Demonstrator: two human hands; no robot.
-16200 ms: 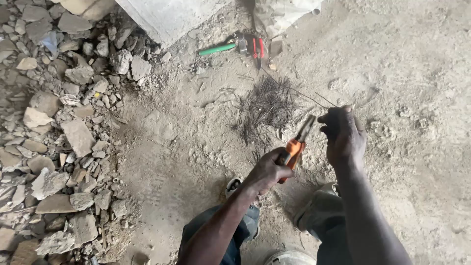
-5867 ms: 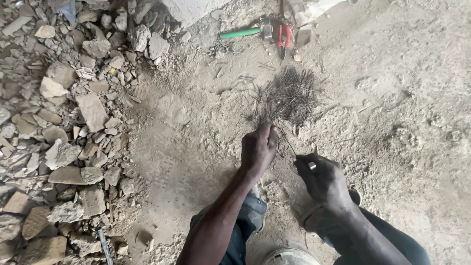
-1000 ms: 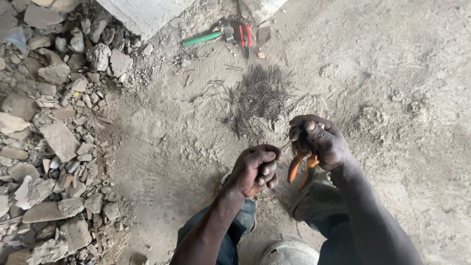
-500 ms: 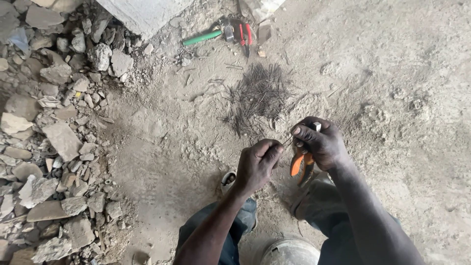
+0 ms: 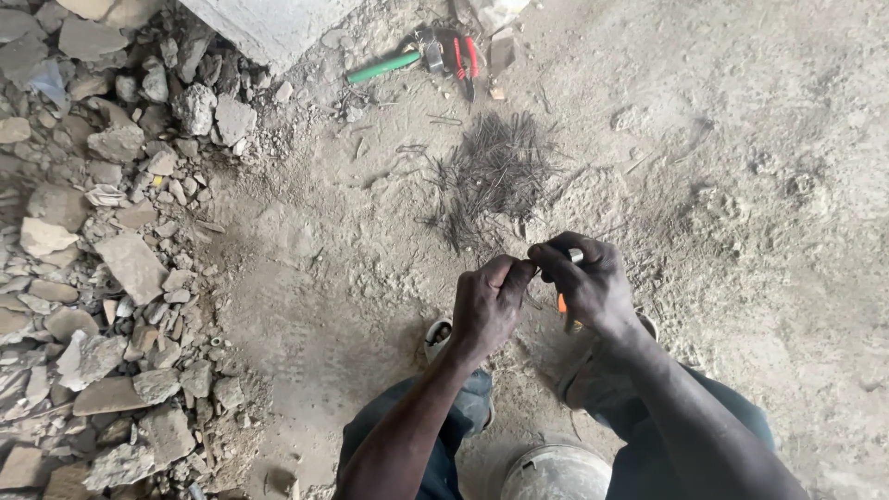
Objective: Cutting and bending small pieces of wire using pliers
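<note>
Left hand (image 5: 488,306): fingers pinched shut on a thin wire piece.
Right hand (image 5: 585,282): fingers wrapped around orange-handled pliers (image 5: 563,306).
Beyond the fingers: dark wire pile (image 5: 495,176) on the dusty floor.

No packages, labels, signs or screens.

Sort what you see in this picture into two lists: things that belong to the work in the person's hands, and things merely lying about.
In use:
- left hand and right hand, fingertips meeting
- orange-handled pliers in the right hand
- pile of short wire pieces just ahead of the hands

Lying about:
- green-handled hammer
- red-handled pliers
- stone rubble
- grey bucket by the knees
</note>
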